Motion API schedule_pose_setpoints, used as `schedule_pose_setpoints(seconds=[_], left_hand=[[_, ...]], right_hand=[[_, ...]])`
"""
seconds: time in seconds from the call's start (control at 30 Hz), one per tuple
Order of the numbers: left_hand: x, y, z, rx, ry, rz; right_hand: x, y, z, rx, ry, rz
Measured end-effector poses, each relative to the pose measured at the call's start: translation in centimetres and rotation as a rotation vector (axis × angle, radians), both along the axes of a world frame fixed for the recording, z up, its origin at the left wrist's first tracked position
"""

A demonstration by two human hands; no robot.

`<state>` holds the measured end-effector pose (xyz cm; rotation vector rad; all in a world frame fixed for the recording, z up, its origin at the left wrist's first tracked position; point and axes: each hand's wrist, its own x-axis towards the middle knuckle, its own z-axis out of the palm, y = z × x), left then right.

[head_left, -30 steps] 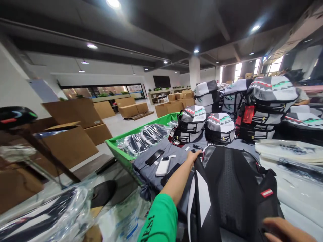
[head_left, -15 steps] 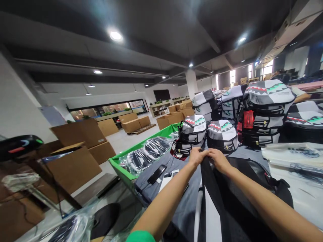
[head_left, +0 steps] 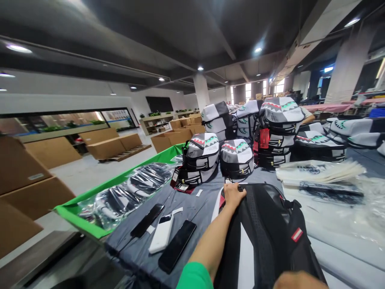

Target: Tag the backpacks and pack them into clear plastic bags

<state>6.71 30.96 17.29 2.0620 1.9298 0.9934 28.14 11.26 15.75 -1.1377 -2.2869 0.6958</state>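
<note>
A black backpack with a white stripe lies in front of me on the grey-covered table. My left hand is closed on its far top edge, fingers bent over the rim. At the bottom edge of the view, my right hand is over the near part of the backpack. It is blurred and cut off, so its fingers are hidden. A small red-and-white label shows on the backpack's right side. Just beyond my left hand stand packed grey-and-white backpacks with a toothed red and green print.
Left of the backpack lie a black phone, a white power bank and another dark phone. A green-rimmed bin holds plastic-wrapped bags. Plastic bags lie at the right. Cardboard boxes stand on the floor.
My right hand has left the backpack's top edge and come back toward me. My left hand remains at that edge. The view has turned right, showing more of the backpack.
</note>
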Motion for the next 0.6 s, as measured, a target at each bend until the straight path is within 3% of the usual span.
schedule_pose_setpoints(seconds=[0.07,0.17,0.2,0.3,0.37,0.47,0.6], left_hand=[[0.3,-0.4,-0.7,0.003,0.066,-0.002],[0.2,-1.1,-0.1,0.043,0.144,-0.035],[0.4,-1.4,0.4,0.078,0.169,-0.057],[2.0,-2.3,1.4,0.167,0.195,-0.202],[3.9,-2.9,1.8,0.166,0.138,-0.363],[7.4,-3.1,2.4,0.171,0.025,-0.638],[11.2,-2.1,3.7,0.2,0.088,-0.975]], right_hand=[[3.8,2.6,1.4,0.012,0.029,-0.168],[7.9,8.2,2.1,0.03,0.089,-0.722],[8.5,9.9,1.9,-0.005,0.086,-0.775],[8.3,13.8,1.1,-0.02,0.104,-0.813],[7.6,14.6,1.5,0.055,0.135,-0.852],[6.6,13.1,4.0,0.19,0.187,-0.906],[5.4,8.7,7.8,0.236,0.201,-0.729]])
